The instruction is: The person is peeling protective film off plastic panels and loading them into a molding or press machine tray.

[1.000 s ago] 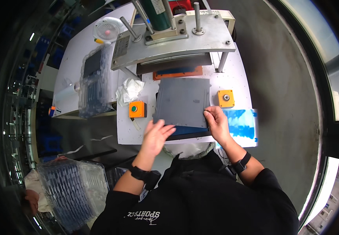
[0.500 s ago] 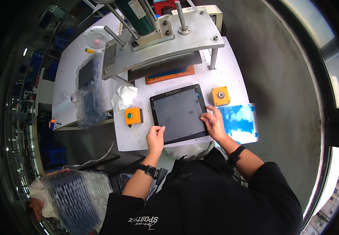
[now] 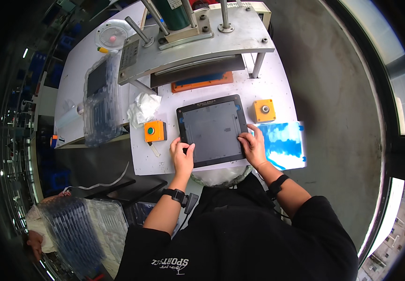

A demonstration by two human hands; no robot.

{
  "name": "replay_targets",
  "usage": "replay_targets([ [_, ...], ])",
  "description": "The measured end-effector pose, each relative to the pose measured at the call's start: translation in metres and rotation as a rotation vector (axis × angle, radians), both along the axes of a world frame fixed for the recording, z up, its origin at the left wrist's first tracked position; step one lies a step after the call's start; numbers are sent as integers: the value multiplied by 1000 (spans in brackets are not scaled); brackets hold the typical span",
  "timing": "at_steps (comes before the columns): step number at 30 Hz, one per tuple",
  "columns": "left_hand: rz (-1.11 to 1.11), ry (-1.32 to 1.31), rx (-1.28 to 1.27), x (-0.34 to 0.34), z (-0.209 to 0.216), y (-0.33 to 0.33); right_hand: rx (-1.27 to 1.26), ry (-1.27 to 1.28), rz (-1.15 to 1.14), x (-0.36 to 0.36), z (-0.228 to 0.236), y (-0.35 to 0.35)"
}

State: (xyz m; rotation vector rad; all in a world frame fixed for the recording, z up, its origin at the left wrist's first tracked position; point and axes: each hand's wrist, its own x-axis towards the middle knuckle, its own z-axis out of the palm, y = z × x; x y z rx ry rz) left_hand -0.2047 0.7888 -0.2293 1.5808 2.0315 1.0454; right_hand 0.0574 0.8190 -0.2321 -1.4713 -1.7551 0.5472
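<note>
A flat dark grey panel [image 3: 212,133] lies inside a black rectangular frame [image 3: 207,104] on the white table, with small blue patches near the frame's upper corners. My left hand [image 3: 182,158] is at the lower left edge, fingers curled and thumb against the panel's side. At the right edge, my right hand [image 3: 254,146] has its thumb on the panel's border and its forefinger along the frame's outer side. Both hands appear closed on the panel's edges; their fingertips are partly hidden.
A metal press [image 3: 198,51] stands behind the frame, with an orange-and-blue base [image 3: 202,83] under it. Button boxes flank the frame: green-buttoned [image 3: 154,131] left, grey-buttoned [image 3: 264,110] right. A blue-white sheet [image 3: 282,145], crumpled white wrap [image 3: 144,108] and plastic trays [image 3: 103,100] lie around.
The grey panel, earlier skewed over the black frame, now lines up inside it. My left hand has shifted slightly up along the left edge. My right hand stays at the right edge.
</note>
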Motion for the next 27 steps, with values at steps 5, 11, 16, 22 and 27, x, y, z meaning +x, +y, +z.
replay_targets([
  [5,-24,-4,-78,0,-1,3,-46,50,17,0,-1,2],
  [11,-94,-70,-107,-7,-2,-1,88,-293,245,-32,41,25],
  [16,-154,-143,-120,-14,-4,-3,64,-557,399,-91,39,55],
  [22,-179,-301,-125,-14,3,2,-69,-713,412,-100,29,55],
  [27,-169,139,129,-20,-4,-3,-277,-619,557,-114,54,96],
])
